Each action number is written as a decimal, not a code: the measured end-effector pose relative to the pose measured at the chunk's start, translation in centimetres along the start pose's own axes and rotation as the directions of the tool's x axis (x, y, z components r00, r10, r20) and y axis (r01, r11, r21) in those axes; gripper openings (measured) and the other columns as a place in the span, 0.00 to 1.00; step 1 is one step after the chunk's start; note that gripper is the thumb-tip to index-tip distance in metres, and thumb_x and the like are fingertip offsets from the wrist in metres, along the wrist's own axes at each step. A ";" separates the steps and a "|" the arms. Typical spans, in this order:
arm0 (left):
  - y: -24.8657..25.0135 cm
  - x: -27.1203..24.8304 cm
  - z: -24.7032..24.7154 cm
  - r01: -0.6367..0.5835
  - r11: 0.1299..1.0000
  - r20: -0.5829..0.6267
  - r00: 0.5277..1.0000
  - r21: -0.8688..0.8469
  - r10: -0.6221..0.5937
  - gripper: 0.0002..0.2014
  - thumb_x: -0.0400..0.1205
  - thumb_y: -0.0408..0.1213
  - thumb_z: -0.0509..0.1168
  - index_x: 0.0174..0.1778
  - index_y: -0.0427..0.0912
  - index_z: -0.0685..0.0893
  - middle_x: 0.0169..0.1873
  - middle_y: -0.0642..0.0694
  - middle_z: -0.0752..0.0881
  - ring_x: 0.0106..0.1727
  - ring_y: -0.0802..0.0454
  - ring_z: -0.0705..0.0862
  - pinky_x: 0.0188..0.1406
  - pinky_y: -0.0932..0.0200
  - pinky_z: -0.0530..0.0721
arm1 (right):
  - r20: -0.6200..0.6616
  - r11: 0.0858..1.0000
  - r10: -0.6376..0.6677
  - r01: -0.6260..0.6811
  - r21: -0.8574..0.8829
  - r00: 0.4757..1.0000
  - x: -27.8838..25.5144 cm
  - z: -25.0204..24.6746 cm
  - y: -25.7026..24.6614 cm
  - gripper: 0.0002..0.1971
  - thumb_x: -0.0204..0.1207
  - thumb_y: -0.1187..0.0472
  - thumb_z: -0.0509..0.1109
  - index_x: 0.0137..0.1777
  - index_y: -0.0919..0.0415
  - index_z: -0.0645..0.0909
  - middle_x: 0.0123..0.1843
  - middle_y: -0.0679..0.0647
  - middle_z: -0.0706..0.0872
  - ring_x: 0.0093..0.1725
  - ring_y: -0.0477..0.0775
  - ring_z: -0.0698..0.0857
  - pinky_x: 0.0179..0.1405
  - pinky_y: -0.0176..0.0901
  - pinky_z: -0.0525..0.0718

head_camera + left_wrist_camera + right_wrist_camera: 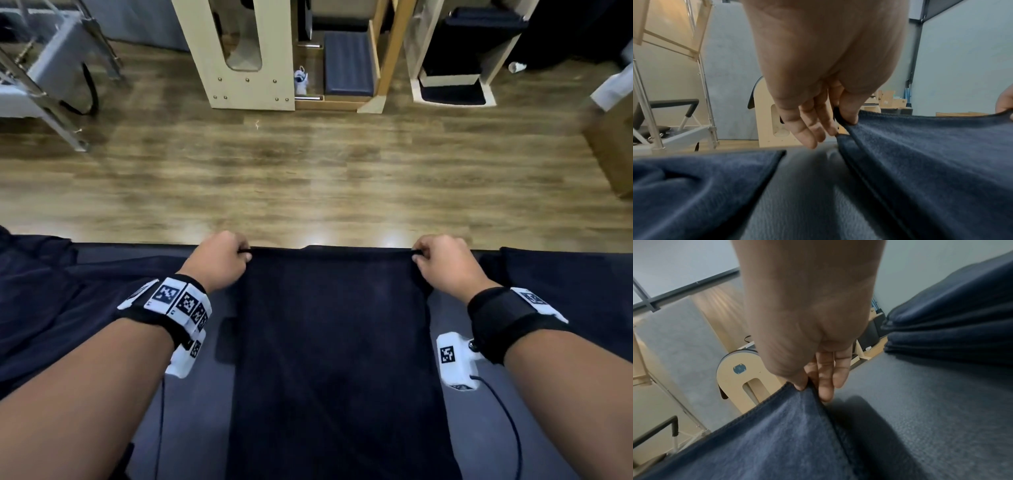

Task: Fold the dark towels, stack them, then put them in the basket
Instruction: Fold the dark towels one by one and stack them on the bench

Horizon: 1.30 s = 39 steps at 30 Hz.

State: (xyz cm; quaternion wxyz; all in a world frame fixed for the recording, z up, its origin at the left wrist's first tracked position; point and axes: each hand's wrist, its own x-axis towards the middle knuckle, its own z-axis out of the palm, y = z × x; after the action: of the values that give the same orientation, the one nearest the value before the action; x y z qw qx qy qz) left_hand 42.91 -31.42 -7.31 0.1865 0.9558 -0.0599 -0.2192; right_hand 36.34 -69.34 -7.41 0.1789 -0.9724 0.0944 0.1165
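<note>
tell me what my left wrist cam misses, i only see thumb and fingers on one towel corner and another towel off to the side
Observer: The right hand pinches the other far corner of the same towel; the head view shows the far edge stretched between both hands.
Operator: anything already folded
Observer: Yes. The right wrist view shows a stack of folded dark towels on the padded surface, on the right side.
Operator: basket anywhere
Observer: None shows in any view. The head view shows only wooden floor and wooden equipment beyond the far edge.
Operator: left hand looks ok from above
Observer: The left hand grips its corner at the surface's far edge, level with the right hand.
</note>
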 end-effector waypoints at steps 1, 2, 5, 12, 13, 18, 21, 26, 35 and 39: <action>-0.1 0.5 0.4 -0.001 1.000 0.009 1.000 0.003 0.001 0.10 0.84 0.34 0.67 0.35 0.43 0.82 0.40 0.42 0.86 0.51 0.36 0.85 0.46 0.52 0.80 | 0.006 1.000 0.004 -0.004 -0.005 1.000 0.5 0.4 0.2 0.06 0.79 0.63 0.72 0.52 0.58 0.89 0.46 0.58 0.91 0.52 0.65 0.88 0.52 0.49 0.85; -0.2 0.7 0.7 -0.014 1.000 0.007 1.000 0.002 0.014 0.10 0.83 0.33 0.67 0.35 0.43 0.83 0.46 0.42 0.88 0.58 0.36 0.85 0.51 0.53 0.80 | 0.013 1.000 0.007 -0.006 -0.012 1.000 0.8 0.6 0.2 0.06 0.78 0.62 0.72 0.52 0.58 0.89 0.48 0.58 0.91 0.53 0.65 0.88 0.53 0.49 0.85; -0.1 1.1 1.4 -0.080 0.997 -0.002 0.997 -0.016 0.080 0.04 0.82 0.34 0.71 0.47 0.38 0.89 0.68 0.45 0.85 0.73 0.46 0.79 0.67 0.58 0.73 | 0.065 1.000 0.002 -0.001 -0.016 0.998 1.7 1.0 0.1 0.05 0.78 0.61 0.73 0.52 0.55 0.86 0.46 0.53 0.85 0.53 0.61 0.85 0.52 0.46 0.82; 0.2 1.6 1.5 -0.141 0.990 -0.058 0.988 0.010 0.141 0.06 0.77 0.36 0.77 0.41 0.40 0.86 0.42 0.47 0.87 0.49 0.45 0.84 0.48 0.56 0.78 | 0.098 0.999 -0.040 0.038 0.023 0.994 2.7 1.1 0.4 0.11 0.74 0.66 0.77 0.45 0.50 0.79 0.40 0.43 0.84 0.47 0.57 0.82 0.49 0.43 0.77; 0.4 1.5 1.5 -0.123 0.992 -0.067 0.990 -0.016 0.122 0.06 0.78 0.36 0.77 0.41 0.41 0.86 0.39 0.48 0.86 0.47 0.46 0.84 0.45 0.58 0.77 | 0.098 0.999 -0.045 0.042 0.032 0.994 2.6 1.1 0.4 0.12 0.74 0.67 0.76 0.47 0.49 0.80 0.41 0.43 0.84 0.48 0.58 0.83 0.51 0.44 0.79; -0.4 0.6 -0.2 -0.108 0.963 -0.101 0.991 -0.246 0.085 0.09 0.77 0.30 0.77 0.48 0.47 0.87 0.42 0.50 0.87 0.45 0.53 0.85 0.46 0.62 0.81 | 0.111 0.996 -0.074 0.078 -0.032 0.991 2.0 0.1 -0.3 0.11 0.80 0.67 0.72 0.58 0.58 0.90 0.57 0.55 0.92 0.63 0.60 0.86 0.63 0.43 0.76; -0.4 -1.0 -3.6 -0.178 0.970 -0.143 0.977 -0.163 0.155 0.07 0.78 0.31 0.77 0.50 0.41 0.93 0.45 0.47 0.91 0.48 0.51 0.87 0.55 0.55 0.85 | 0.033 1.000 -0.028 0.028 -0.007 0.999 1.3 -2.7 -1.4 0.09 0.81 0.67 0.70 0.53 0.59 0.92 0.40 0.50 0.93 0.55 0.59 0.90 0.53 0.36 0.72; 2.4 -5.6 -12.7 -0.334 0.939 -0.428 0.863 -0.088 0.267 0.04 0.76 0.30 0.77 0.45 0.37 0.93 0.37 0.49 0.85 0.43 0.48 0.83 0.43 0.61 0.77 | -0.193 0.990 -0.021 0.047 0.131 0.981 -1.5 -10.9 -6.0 0.09 0.85 0.66 0.65 0.50 0.59 0.87 0.25 0.56 0.89 0.21 0.36 0.85 0.29 0.25 0.81; 2.9 -20.6 -18.6 -0.533 0.820 -0.547 0.759 -0.209 0.354 0.07 0.72 0.22 0.78 0.41 0.36 0.94 0.43 0.52 0.92 0.47 0.63 0.90 0.54 0.78 0.81 | -0.646 0.915 -0.312 0.402 -0.009 0.697 -16.1 -16.1 -8.8 0.09 0.76 0.72 0.76 0.52 0.61 0.92 0.42 0.54 0.93 0.42 0.53 0.90 0.48 0.34 0.79; -0.6 -24.9 -10.9 -0.468 0.869 -0.363 0.847 -0.159 0.389 0.14 0.70 0.21 0.78 0.32 0.48 0.91 0.43 0.58 0.92 0.47 0.70 0.89 0.50 0.78 0.81 | -0.523 0.902 -0.391 0.429 -0.053 0.757 -22.3 -9.4 -5.8 0.14 0.66 0.77 0.82 0.48 0.61 0.94 0.49 0.52 0.95 0.48 0.51 0.92 0.57 0.27 0.78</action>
State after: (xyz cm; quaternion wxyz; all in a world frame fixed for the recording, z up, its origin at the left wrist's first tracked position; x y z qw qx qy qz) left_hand 25.42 -22.37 11.47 0.3531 0.9103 -0.2153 -0.0199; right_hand 18.16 -64.35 8.85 0.2014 -0.9568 -0.0718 -0.1971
